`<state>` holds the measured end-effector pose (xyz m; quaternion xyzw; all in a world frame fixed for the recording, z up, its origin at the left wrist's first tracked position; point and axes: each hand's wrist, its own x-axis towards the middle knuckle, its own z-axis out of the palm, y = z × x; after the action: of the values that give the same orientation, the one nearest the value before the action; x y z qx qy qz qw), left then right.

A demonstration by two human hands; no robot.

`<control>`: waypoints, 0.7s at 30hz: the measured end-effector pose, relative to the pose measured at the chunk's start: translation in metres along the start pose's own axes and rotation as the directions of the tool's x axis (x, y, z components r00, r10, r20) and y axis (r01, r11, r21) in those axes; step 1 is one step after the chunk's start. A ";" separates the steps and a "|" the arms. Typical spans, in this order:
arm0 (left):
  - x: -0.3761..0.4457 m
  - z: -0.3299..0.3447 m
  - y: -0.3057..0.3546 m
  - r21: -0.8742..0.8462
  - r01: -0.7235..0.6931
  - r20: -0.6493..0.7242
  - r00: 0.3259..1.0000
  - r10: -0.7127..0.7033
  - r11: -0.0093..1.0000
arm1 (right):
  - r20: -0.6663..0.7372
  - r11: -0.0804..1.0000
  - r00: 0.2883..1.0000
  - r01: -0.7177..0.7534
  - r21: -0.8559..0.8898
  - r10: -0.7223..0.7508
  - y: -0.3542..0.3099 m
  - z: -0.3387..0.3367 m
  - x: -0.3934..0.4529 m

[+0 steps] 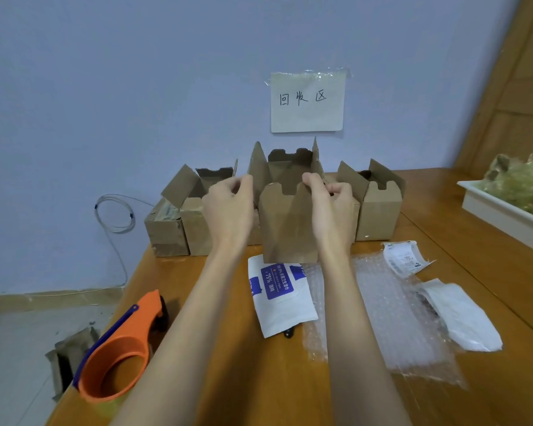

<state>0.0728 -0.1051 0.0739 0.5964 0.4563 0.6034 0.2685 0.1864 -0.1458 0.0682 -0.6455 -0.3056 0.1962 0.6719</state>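
Cardboard box (286, 229): brown, open at the top, flaps standing up; it sits between both hands, at the front of a row of similar boxes.
Left hand (228, 207): at the box's left side, fingers curled in towards the upright left flap. The back of the hand hides the contact, so I cannot tell whether it pinches the flap.
Right hand (330, 207): at the box's near right corner, thumb on the top edge of the notched front flap and fingers curled behind it, pinching the cardboard.
Left boxes (194, 216): just behind and left of the held box, flaps open.
Right box (379, 210): just behind and right of it, also open.
Wipes packet (282, 296): white with a blue label, lying flat right in front of the box, its far end under the box's lower edge.
Bubble wrap (382, 318): spread in front and to the right of the box, touching the packet.
Tape dispenser (120, 348): orange, well in front and to the left of the box, at the table's edge.
Paper sign (306, 101): taped to the wall above and behind the box.
White tray (502, 216): well to the right of the box.
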 end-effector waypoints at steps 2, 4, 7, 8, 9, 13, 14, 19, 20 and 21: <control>-0.005 -0.013 0.010 -0.024 -0.011 -0.011 1.000 0.011 1.000 | 0.024 0.999 0.999 0.033 0.023 -0.034 -0.010 -0.006 -0.012; -0.009 -0.028 0.020 -0.063 -0.006 -0.015 1.000 0.005 0.998 | 0.048 0.996 0.997 0.053 0.072 -0.057 -0.021 -0.011 -0.024; -0.019 -0.051 0.026 -0.094 -0.024 -0.048 0.999 0.019 0.995 | 0.126 0.989 0.989 0.061 0.135 -0.079 -0.027 -0.011 -0.043; -0.024 -0.058 0.025 -0.079 -0.045 -0.075 0.996 0.039 0.996 | 0.165 0.984 0.984 0.044 0.175 -0.073 -0.025 -0.008 -0.050; -0.028 -0.064 0.022 -0.058 -0.065 -0.108 0.992 0.058 0.996 | 0.206 0.976 0.976 0.018 0.218 -0.064 -0.020 -0.004 -0.057; -0.045 -0.083 -0.005 0.028 -0.103 -0.208 0.972 0.107 0.994 | 0.318 0.948 0.946 -0.044 0.315 -0.062 0.016 0.011 -0.080; -0.050 -0.086 -0.013 0.048 -0.107 -0.217 0.969 0.115 0.993 | 0.333 0.946 0.941 -0.054 0.319 -0.058 0.024 0.014 -0.084; -0.068 -0.095 -0.052 0.135 -0.059 -0.201 0.976 0.085 0.989 | 0.369 0.966 0.929 -0.063 0.252 -0.036 0.055 0.023 -0.095; -0.070 -0.096 -0.057 0.145 -0.043 -0.195 0.978 0.071 0.988 | 0.373 0.967 0.927 -0.066 0.245 -0.031 0.060 0.025 -0.097; -0.071 -0.097 -0.062 0.157 -0.030 -0.192 0.980 0.060 0.987 | 0.375 0.968 0.926 -0.070 0.241 -0.027 0.064 0.026 -0.098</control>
<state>-0.0240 -0.1619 -0.0016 0.5632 0.5120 0.6281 0.1619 0.1054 -0.1845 -0.0110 -0.5094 -0.3942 0.3605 0.6746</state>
